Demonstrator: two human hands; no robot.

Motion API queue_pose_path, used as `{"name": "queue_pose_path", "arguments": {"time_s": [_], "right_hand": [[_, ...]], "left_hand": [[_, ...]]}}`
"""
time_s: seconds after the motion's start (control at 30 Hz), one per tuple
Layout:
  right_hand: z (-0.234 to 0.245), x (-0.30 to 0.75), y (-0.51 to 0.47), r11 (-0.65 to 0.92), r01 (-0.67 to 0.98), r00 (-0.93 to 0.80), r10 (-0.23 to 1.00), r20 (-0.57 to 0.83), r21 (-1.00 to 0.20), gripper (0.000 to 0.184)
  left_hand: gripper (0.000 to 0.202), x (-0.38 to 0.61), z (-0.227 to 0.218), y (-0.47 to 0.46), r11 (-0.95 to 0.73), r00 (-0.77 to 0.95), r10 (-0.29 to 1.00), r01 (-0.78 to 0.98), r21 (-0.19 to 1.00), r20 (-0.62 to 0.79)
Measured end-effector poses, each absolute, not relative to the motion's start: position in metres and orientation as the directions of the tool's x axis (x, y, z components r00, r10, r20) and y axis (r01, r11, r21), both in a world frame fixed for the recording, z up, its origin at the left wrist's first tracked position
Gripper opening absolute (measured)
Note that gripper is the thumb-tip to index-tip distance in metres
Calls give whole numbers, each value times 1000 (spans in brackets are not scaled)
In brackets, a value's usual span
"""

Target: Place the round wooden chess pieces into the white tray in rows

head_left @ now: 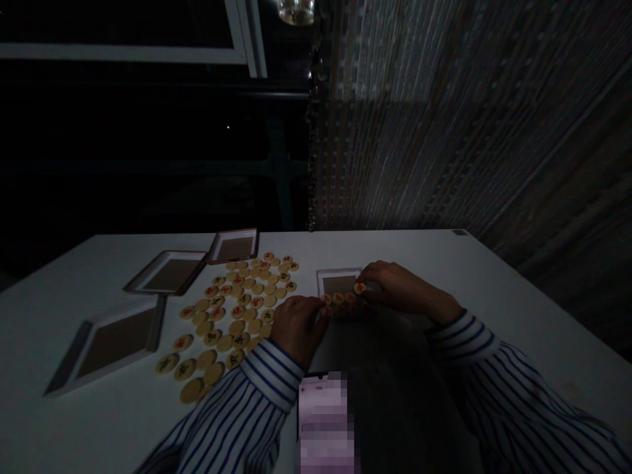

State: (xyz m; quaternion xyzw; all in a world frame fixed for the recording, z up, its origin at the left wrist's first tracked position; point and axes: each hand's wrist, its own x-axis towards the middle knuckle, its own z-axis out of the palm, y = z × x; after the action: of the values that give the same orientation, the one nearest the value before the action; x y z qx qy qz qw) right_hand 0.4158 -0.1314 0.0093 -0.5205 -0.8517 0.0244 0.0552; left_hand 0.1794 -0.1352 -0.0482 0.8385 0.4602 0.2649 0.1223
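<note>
Several round wooden chess discs [237, 306] with red or black characters lie spread over the white table [494, 283]. A short row of discs [340, 298] sits in a small shallow box [328, 278] in front of me. My left hand [296, 326] is curled, its fingertips pressing the left end of that row. My right hand [397, 284] pinches a red-marked disc [360, 288] at the row's right end. Both sleeves are white with blue stripes.
Three empty shallow box trays lie to the left: a large tray [116, 342], a middle tray [168, 272] and a far tray [234, 245]. A beaded curtain [444, 131] hangs behind the table. A blurred pink object [326, 421] sits near my chest. The room is dark.
</note>
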Motion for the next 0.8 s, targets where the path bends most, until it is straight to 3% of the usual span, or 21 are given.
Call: {"name": "queue_pose_path", "arguments": {"time_s": [0.8], "right_hand": [[-4, 423, -125, 418, 906, -417, 908, 27, -68, 29]], "left_hand": [[22, 180, -49, -134, -557, 446, 830, 706, 438, 336]]}}
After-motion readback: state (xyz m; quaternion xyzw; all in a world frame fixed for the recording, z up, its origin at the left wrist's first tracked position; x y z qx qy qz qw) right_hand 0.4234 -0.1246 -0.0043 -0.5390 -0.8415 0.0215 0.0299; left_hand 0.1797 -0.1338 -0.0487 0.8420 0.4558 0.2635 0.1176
